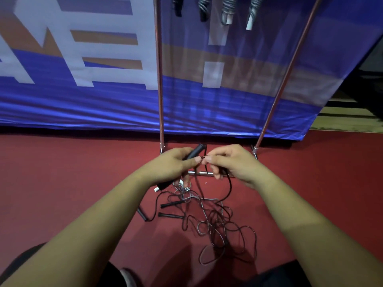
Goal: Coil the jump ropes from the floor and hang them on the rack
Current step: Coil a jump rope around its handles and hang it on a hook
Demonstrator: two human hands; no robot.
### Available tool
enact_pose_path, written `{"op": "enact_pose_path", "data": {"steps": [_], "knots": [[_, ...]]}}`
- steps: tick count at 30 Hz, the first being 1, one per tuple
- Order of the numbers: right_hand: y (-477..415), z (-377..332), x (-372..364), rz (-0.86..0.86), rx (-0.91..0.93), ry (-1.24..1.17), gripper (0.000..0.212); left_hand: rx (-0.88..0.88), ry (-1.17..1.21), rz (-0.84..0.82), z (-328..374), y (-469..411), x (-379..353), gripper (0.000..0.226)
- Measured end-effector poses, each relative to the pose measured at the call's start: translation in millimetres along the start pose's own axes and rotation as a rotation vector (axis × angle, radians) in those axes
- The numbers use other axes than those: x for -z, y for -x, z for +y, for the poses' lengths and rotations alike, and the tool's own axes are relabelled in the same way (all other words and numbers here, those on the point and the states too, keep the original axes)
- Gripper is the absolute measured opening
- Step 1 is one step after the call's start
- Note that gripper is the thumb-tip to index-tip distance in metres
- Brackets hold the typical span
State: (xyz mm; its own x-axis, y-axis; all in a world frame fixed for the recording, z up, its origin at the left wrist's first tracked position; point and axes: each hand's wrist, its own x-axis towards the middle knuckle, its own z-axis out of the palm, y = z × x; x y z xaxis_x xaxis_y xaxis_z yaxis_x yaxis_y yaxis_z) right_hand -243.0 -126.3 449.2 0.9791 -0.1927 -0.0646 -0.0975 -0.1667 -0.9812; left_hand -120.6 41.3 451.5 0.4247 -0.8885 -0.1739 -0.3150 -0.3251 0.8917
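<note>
Here, both hands work just in front of the rack's (159,79) base bar. The left hand (174,164) grips a black handle (194,153), its fingers (193,160) curled round it. The right hand (230,162) pinches the black cord (229,187) between thumb and fingertip, close to where it leaves the handle. From the pinch the cord drops to the red floor (62,183) in front of the rack and joins a tangle of ropes (213,222), black and grey strands crossing with loose handles (170,204) among them. Coiled ropes (228,9) hang from the top of the rack.

Likely hazards:
- Drawing the cord in for coiling may tighten a crossing into a knot.
- The same pull may drag a neighbouring rope along.
- A rising loop may catch on the base bar.
- The thin cord may slip from so light a pinch.
</note>
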Motion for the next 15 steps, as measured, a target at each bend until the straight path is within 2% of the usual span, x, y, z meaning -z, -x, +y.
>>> {"op": "enact_pose_path", "data": {"steps": [2,3,5,7,9,11,13,15], "knots": [[-1,6,10,-0.013,-0.025,0.039,0.015,-0.014,-0.021,0.050,2,1,4,0.017],[-1,13,16,-0.058,-0.051,0.152,0.016,-0.027,0.059,0.092,5,1,7,0.018],[-2,33,28,-0.180,-0.164,0.434,0.015,-0.074,0.357,0.223,8,2,15,0.019],[-1,57,39,-0.259,-0.348,0.544,0.019,-0.109,0.572,0.355,10,3,27,0.020],[2,74,46,-0.268,-0.497,0.544,0.020,-0.096,0.535,0.432,6,5,38,0.018],[1,82,48,-0.164,-0.543,0.402,0.010,-0.032,0.354,0.497,-1,7,49,0.013],[-4,76,45,-0.026,-0.478,0.264,0.016,0.019,0.210,0.564,-7,10,58,0.007],[-6,56,34,0.020,-0.347,0.253,0.021,0.027,0.202,0.554,-9,12,61,0.012]]}}
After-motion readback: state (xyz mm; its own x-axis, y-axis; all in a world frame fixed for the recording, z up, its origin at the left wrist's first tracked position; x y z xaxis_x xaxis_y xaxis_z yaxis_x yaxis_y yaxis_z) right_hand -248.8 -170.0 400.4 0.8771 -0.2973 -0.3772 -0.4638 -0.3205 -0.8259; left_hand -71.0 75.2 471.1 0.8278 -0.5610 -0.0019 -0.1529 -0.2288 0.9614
